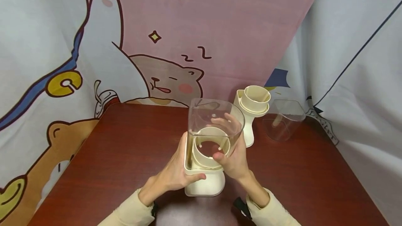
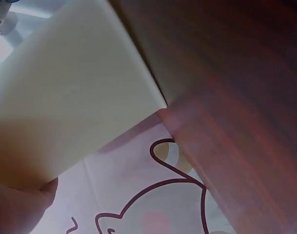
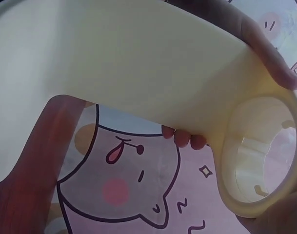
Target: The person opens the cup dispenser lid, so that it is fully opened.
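In the head view a cream plastic stand [image 1: 205,186] with a round ring [image 1: 197,151] is held up in front of the body. A clear plastic container [image 1: 216,109] sits against its top, around the ring. My left hand [image 1: 172,172] grips the stand from the left, thumb across its front. From the right, my right hand [image 1: 235,159] holds the clear container near the ring, its raised fingers visible through the plastic. The right wrist view has the stand's body [image 3: 138,58] close up, with fingertips [image 3: 182,138] curled at its edge. A cream panel [image 2: 80,87] fills much of the left wrist view.
A second cream stand [image 1: 249,130] with a ring on top stands at the back right of the brown table [image 1: 141,142]. Beside it is another clear container [image 1: 287,128]. Printed cloth [image 1: 251,20] hangs behind and along both sides.
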Available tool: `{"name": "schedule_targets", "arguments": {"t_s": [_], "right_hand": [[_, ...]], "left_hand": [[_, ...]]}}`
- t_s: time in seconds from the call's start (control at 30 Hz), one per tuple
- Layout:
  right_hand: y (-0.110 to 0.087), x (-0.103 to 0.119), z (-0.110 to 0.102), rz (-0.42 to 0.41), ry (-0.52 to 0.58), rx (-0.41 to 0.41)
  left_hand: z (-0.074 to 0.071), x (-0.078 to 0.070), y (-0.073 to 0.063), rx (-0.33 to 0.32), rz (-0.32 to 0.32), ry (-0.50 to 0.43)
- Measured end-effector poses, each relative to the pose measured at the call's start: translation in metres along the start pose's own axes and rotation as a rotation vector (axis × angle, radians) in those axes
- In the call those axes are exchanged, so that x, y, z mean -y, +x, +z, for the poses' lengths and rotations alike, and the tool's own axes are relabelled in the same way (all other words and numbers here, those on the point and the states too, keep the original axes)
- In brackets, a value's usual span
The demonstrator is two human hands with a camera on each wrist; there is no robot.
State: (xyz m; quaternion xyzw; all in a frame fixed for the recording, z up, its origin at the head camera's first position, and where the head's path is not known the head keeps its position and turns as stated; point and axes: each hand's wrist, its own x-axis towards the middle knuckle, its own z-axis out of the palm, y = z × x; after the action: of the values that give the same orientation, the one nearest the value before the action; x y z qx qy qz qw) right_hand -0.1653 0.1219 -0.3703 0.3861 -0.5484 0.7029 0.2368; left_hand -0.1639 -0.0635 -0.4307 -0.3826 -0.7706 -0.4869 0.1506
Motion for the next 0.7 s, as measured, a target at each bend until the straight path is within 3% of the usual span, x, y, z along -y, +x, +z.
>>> {"name": "schedule_targets", "arguments": {"t_s": [0.33, 0.7], "right_hand": [[-0.0001, -0.0022, -0.0021, -0.094, 0.072, 0.044], [0.0014, 0.0022, 0.0004, 0.019, 0.050, -0.002]], "left_hand": [[-0.0036, -0.0007, 0.0020, 0.040, -0.002, 0.046], [-0.0023, -0.0011, 0.0002, 0.034, -0.003, 0.062]]}}
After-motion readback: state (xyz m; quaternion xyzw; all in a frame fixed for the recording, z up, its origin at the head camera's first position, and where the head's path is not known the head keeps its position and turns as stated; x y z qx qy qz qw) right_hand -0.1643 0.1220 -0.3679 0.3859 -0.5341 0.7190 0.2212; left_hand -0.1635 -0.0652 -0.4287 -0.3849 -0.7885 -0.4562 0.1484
